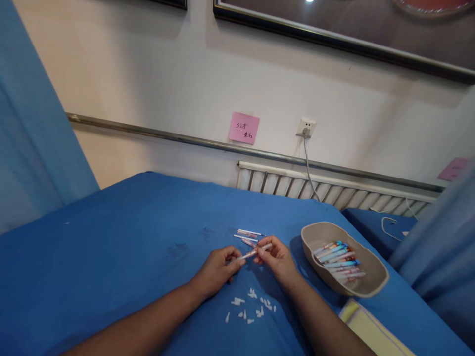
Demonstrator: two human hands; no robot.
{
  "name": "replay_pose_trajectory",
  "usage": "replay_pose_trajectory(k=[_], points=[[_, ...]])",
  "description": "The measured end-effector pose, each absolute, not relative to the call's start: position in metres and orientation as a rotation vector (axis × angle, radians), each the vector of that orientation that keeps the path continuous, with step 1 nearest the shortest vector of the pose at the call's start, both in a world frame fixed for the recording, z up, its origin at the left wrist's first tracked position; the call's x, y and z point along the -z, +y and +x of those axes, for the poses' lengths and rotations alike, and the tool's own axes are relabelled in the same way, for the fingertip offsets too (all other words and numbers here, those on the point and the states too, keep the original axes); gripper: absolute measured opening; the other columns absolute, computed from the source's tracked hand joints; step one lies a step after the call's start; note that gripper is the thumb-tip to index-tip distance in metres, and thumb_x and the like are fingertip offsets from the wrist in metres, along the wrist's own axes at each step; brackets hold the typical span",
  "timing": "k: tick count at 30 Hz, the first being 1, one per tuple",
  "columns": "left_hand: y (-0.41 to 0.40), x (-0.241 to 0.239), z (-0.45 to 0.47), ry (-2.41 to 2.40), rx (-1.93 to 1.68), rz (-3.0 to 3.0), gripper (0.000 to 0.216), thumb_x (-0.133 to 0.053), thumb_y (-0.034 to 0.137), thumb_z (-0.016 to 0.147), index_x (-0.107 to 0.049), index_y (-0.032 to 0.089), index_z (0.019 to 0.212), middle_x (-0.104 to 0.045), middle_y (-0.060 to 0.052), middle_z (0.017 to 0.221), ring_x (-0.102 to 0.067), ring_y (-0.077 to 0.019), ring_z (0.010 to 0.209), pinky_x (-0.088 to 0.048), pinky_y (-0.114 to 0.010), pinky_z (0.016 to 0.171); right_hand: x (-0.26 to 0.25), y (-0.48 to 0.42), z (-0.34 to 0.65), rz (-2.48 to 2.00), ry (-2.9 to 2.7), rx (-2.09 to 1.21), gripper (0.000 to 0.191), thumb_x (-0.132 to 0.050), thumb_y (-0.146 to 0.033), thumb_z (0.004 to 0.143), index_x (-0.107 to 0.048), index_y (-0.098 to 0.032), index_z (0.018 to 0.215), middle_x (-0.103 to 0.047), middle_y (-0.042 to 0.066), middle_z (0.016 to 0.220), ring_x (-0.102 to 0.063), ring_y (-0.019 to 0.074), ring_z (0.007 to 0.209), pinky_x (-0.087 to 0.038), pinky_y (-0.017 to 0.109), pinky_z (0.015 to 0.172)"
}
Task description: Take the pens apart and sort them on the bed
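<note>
Between my two hands is a slim pen [250, 254], pale at the left end and pinkish toward the right. My left hand [217, 271] pinches its pale end, with the fingers closed. My right hand [279, 263] grips the pinkish end between thumb and fingers. Just beyond the hands lie a pinkish pen barrel [246, 234] and a thin white pen refill [243, 238], partly overlapped by the right hand's fingers. Nearer to me, several small white cone-like pieces [245, 314] are scattered on the blue cloth.
A beige basin [374, 279] holding several colourful pens [339, 257] stands to the right. Below it lies a yellow folded item [367, 326]. The blue cloth [122, 247] covers the bed-like surface. Behind are a radiator [282, 184], a metal rail [178, 137] and a plugged-in cable [308, 163].
</note>
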State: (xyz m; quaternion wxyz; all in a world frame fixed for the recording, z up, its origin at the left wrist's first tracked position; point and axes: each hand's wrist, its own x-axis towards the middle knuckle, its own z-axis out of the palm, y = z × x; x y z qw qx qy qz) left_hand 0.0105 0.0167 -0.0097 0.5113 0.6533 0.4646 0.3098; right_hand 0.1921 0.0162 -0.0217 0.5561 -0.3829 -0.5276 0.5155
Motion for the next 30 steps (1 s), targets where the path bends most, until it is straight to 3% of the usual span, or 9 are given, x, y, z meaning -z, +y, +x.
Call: replay_pose_trajectory(k=[7, 12, 19, 24, 30], points=[[0.016, 0.003, 0.007, 0.99, -0.869, 1.607, 0.027, -0.057, 0.038, 0.077, -0.064, 0.017, 0.091, -0.059, 0.001, 0.072, -0.049, -0.0111, 0.061, -0.037, -0.02, 0.055, 0.023, 0.02, 0.199, -0.975, -1.247, -1.148, 0.034, -0.069, -0.047, 0.066, -0.056, -0.019, 0.077, -0.062, -0.002, 0.061, -0.058, 0.0122, 0.052, -0.044, 0.024, 0.053], [0.02, 0.004, 0.007, 1.052, -0.897, 1.469, 0.032, -0.062, 0.037, 0.072, -0.063, 0.016, 0.096, -0.062, 0.001, 0.066, -0.051, -0.0108, 0.054, -0.037, -0.02, 0.051, 0.022, 0.021, 0.203, -1.007, -1.323, -1.133, 0.034, -0.068, -0.05, 0.067, -0.057, -0.017, 0.071, -0.062, -0.001, 0.057, -0.057, 0.012, 0.051, -0.043, 0.023, 0.053], [0.024, 0.0, 0.003, 1.083, -0.94, 1.304, 0.03, -0.07, 0.04, 0.066, -0.059, 0.014, 0.078, -0.064, -0.001, 0.061, -0.051, -0.009, 0.047, -0.036, -0.019, 0.045, 0.023, 0.019, 0.199, -1.045, -1.331, -1.214, 0.042, -0.069, -0.055, 0.062, -0.055, -0.017, 0.068, -0.062, -0.002, 0.056, -0.053, 0.0105, 0.044, -0.041, 0.023, 0.047], [0.024, 0.002, 0.003, 1.06, -0.979, 1.294, 0.032, -0.073, 0.041, 0.062, -0.059, 0.014, 0.073, -0.063, 0.0, 0.062, -0.051, -0.009, 0.048, -0.039, -0.02, 0.047, 0.024, 0.018, 0.193, -1.119, -1.358, -1.188, 0.045, -0.058, -0.062, 0.069, -0.051, -0.018, 0.065, -0.054, -0.005, 0.048, -0.046, 0.0084, 0.036, -0.033, 0.02, 0.04], [0.026, 0.005, 0.003, 1.09, -1.001, 1.298, 0.031, -0.074, 0.039, 0.061, -0.06, 0.015, 0.073, -0.056, 0.004, 0.051, -0.048, -0.0092, 0.047, -0.037, -0.02, 0.047, 0.026, 0.016, 0.193, -1.071, -1.497, -1.041, 0.026, -0.064, -0.044, 0.072, -0.055, -0.02, 0.078, -0.052, -0.006, 0.058, -0.044, 0.0091, 0.049, -0.033, 0.02, 0.047]])
